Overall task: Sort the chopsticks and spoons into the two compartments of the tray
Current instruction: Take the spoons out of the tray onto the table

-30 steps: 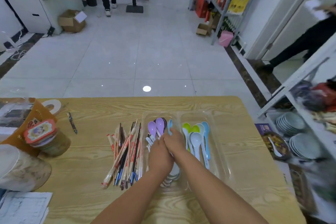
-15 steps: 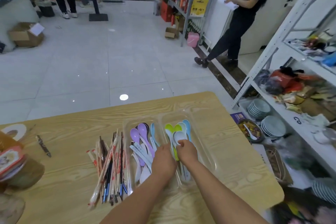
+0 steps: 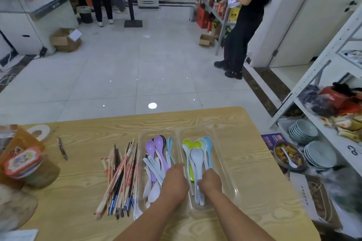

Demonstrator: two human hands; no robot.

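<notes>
Here a clear plastic tray (image 3: 223,172) with two long compartments sits on a wooden table (image 3: 244,152), seen from above by a head camera. Everything else is placed from that tray.

Both of the person's bare forearms reach up from the bottom edge toward the tray's near end and almost meet there. The left hand (image 3: 175,184) hovers low over the near part of the left compartment and the divider. Its back faces up and its knuckles are bent, with the fingers tucked underneath out of sight. I cannot tell whether it grips anything.

The right hand (image 3: 210,182) is inside the right compartment at its near end, also back up. Its fingers curl down around the handles of the right bunch of spoons (image 3: 197,158), clamped on them. The handle ends stick out below the hand. The bowls of these white, green and blue spoons point to the tray's far end.

The left heap of spoons (image 3: 156,158), purple, white and pale blue, lies criss-crossed in the left compartment.

The chopsticks (image 3: 121,178) lie in a loose pile on the table just left of the tray, touching its left wall. None are in the tray.

Farther left of the tray lie a pen (image 3: 62,151) and a jar with a red lid (image 3: 23,162). Off the table to the right are stacked bowls (image 3: 319,153).
</notes>
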